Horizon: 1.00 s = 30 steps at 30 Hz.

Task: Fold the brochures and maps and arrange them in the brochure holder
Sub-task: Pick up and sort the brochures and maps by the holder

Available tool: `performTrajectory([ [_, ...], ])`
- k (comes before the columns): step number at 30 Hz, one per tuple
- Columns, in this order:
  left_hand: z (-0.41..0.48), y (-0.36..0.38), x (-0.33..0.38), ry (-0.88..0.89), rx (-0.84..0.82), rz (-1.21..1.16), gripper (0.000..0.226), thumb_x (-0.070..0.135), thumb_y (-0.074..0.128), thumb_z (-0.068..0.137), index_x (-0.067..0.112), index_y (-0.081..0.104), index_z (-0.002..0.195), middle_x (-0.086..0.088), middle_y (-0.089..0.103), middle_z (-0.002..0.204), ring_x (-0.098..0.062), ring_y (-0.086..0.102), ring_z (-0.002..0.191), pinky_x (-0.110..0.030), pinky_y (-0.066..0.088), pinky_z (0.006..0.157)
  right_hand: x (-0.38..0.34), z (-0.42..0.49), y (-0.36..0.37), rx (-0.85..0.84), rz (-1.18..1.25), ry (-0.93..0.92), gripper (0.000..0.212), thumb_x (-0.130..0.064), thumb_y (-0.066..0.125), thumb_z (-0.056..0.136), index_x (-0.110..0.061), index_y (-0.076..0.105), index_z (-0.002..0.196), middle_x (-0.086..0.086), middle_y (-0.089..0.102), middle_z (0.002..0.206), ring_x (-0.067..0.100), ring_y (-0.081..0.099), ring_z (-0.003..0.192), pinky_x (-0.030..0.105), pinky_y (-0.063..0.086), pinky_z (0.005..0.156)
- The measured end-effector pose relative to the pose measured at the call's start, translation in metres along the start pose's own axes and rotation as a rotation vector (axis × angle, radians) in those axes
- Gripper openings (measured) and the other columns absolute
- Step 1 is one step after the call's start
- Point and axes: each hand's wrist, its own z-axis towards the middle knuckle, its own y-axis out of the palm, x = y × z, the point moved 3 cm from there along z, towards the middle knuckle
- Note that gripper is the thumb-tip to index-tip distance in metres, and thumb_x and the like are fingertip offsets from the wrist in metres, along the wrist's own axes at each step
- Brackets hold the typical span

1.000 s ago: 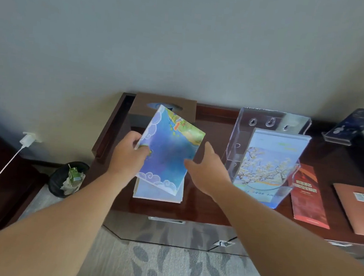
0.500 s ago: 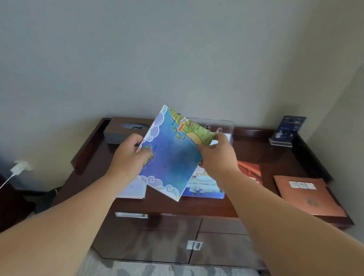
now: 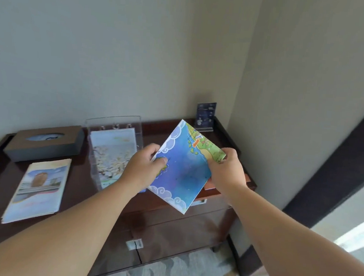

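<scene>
A blue illustrated map (image 3: 185, 168) with white cloud borders is held tilted in the air above the dark wooden cabinet (image 3: 82, 178). My left hand (image 3: 143, 169) pinches its left edge with the thumb on top. My right hand (image 3: 226, 169) grips its right corner. Behind my left hand stands the clear acrylic brochure holder (image 3: 114, 124), with a flower-printed brochure (image 3: 112, 154) upright inside it. A stack of brochures (image 3: 39, 189) lies flat on the cabinet's left part.
A brown tissue box (image 3: 45, 142) sits at the back left. A small blue sign in a clear stand (image 3: 205, 115) is in the back right corner. An orange-red item (image 3: 211, 186) peeks out under my right hand. Walls close the back and right.
My right hand has taken hold of the map's right corner. Both hands carried the map to the right, away from the stack. The camera view swung, so the cabinet appears further left.
</scene>
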Motion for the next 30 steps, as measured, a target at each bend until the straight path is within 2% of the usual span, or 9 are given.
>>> performTrajectory([
  [3, 0.019, 0.030, -0.002, -0.005, -0.074, 0.057, 0.007, 0.024, 0.059, 0.086, 0.030, 0.062, 0.085, 0.006, 0.071, 0.077, -0.021, 0.068, 0.074, -0.040, 0.053, 0.072, 0.026, 0.016, -0.016, 0.018, -0.007, 0.111, 0.023, -0.034, 0.060, 0.087, -0.030, 0.044, 0.104, -0.009, 0.062, 0.084, 0.021, 0.070, 0.063, 0.040, 0.061, 0.067],
  [7, 0.049, 0.063, -0.016, -0.026, -0.184, 0.086, 0.014, 0.021, 0.060, 0.086, 0.035, 0.063, 0.083, 0.007, 0.072, 0.076, -0.014, 0.067, 0.068, -0.034, 0.052, 0.069, 0.055, 0.041, -0.032, 0.022, -0.077, 0.166, 0.011, -0.038, 0.061, 0.088, -0.030, 0.052, 0.090, -0.009, 0.061, 0.076, 0.013, 0.062, 0.062, 0.026, 0.045, 0.053],
  [9, 0.064, 0.076, -0.025, -0.039, -0.246, 0.085, 0.019, 0.019, 0.060, 0.086, 0.037, 0.063, 0.082, 0.007, 0.072, 0.074, -0.014, 0.068, 0.066, -0.031, 0.051, 0.066, 0.065, 0.053, -0.033, -0.011, -0.081, 0.177, 0.013, -0.044, 0.063, 0.086, -0.035, 0.054, 0.084, -0.013, 0.062, 0.080, 0.013, 0.064, 0.068, 0.026, 0.047, 0.054],
  [12, 0.087, 0.088, -0.040, -0.051, -0.306, 0.104, 0.024, 0.018, 0.060, 0.088, 0.039, 0.063, 0.079, 0.009, 0.071, 0.071, -0.007, 0.065, 0.059, -0.026, 0.048, 0.060, 0.079, 0.072, -0.030, -0.037, -0.104, 0.222, 0.024, -0.047, 0.056, 0.091, -0.029, 0.061, 0.106, -0.009, 0.065, 0.094, 0.018, 0.068, 0.083, 0.036, 0.058, 0.073],
  [16, 0.118, 0.093, -0.058, -0.068, -0.307, 0.118, 0.023, 0.018, 0.060, 0.087, 0.037, 0.063, 0.075, 0.012, 0.068, 0.064, -0.001, 0.057, 0.048, -0.024, 0.043, 0.054, 0.101, 0.102, -0.029, 0.014, -0.321, 0.249, 0.029, -0.035, 0.044, 0.100, -0.019, 0.062, 0.117, -0.005, 0.062, 0.092, 0.009, 0.057, 0.071, 0.021, 0.042, 0.051],
  [18, 0.130, 0.097, -0.068, -0.094, -0.314, 0.129, 0.021, 0.017, 0.059, 0.087, 0.034, 0.063, 0.074, 0.014, 0.068, 0.063, -0.001, 0.058, 0.048, -0.025, 0.043, 0.055, 0.110, 0.114, -0.024, -0.012, -0.426, 0.258, 0.030, -0.028, 0.045, 0.099, -0.017, 0.058, 0.123, 0.000, 0.061, 0.104, 0.013, 0.058, 0.075, 0.020, 0.039, 0.048],
  [24, 0.164, 0.118, -0.091, -0.143, -0.330, 0.130, 0.014, 0.011, 0.060, 0.083, 0.023, 0.065, 0.078, 0.007, 0.068, 0.059, -0.006, 0.055, 0.047, -0.030, 0.046, 0.061, 0.125, 0.158, -0.008, -0.095, -0.687, 0.146, 0.035, -0.025, 0.052, 0.094, -0.019, 0.056, 0.129, 0.010, 0.054, 0.121, 0.030, 0.057, 0.107, 0.037, 0.051, 0.077],
  [28, 0.176, 0.133, -0.095, -0.150, -0.325, 0.168, 0.022, 0.015, 0.060, 0.082, 0.036, 0.064, 0.075, 0.009, 0.069, 0.063, -0.005, 0.060, 0.052, -0.029, 0.048, 0.060, 0.149, 0.173, -0.007, -0.318, -0.871, 0.205, 0.097, -0.045, 0.075, 0.078, -0.032, 0.016, 0.154, 0.011, 0.023, 0.156, 0.033, 0.028, 0.142, 0.048, 0.042, 0.105],
  [30, 0.179, 0.136, -0.096, -0.161, -0.315, 0.200, 0.024, 0.017, 0.061, 0.084, 0.038, 0.063, 0.073, 0.011, 0.070, 0.066, -0.004, 0.062, 0.053, -0.024, 0.046, 0.056, 0.160, 0.173, -0.005, -0.425, -0.980, 0.157, 0.112, -0.050, 0.080, 0.072, -0.032, 0.009, 0.155, 0.009, 0.020, 0.158, 0.032, 0.024, 0.144, 0.048, 0.036, 0.109],
])
